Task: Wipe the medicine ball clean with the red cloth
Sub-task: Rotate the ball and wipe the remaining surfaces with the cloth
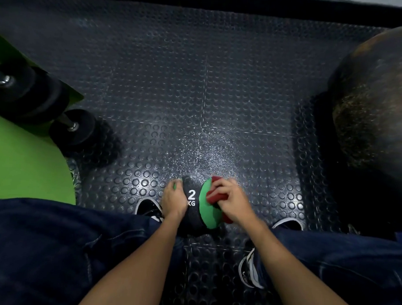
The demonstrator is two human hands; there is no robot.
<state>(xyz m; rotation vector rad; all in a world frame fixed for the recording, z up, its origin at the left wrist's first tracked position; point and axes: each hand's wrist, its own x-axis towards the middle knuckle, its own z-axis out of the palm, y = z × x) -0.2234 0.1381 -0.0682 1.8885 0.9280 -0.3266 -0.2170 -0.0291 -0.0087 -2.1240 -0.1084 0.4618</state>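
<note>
On the studded rubber floor (198, 94), between the shoes (149, 209), the ball (192, 199) is sitting low in front of the crouching person, with its "2 KG" mark facing up.

- Left hand (173, 200) is cupping the ball's left side, fingers curling round it and bracing it.
- Right hand (232, 199) is clenching the bunched cloth (214, 194) and pressing it onto the green panel on the ball's right side.
- Pale specks are showing on the floor just beyond the ball. Dust or spray, cannot tell.
- A dumbbell (76, 129) is lying well off to the left and a big ball (377, 109) is standing well off to the right. Neither is crowding the work.

Step in hand, as I am reading it: wiping the right-hand green panel, with much of the surface probably not yet covered.

Doing it well:
- The bracing hand is mattering most, because a round ball on studs is likely wanting to roll away under side pressure.
- A flatter pad would be touching more surface than this tight wad is.
- Overlapping strokes should be following the curve, running from the top down.
- The ball is needing turning bit by bit, so that the underside and the part under the left palm are getting wiped too.
- The textured black band is likely trapping grime, so firmer rubbing is making sense there.
</note>
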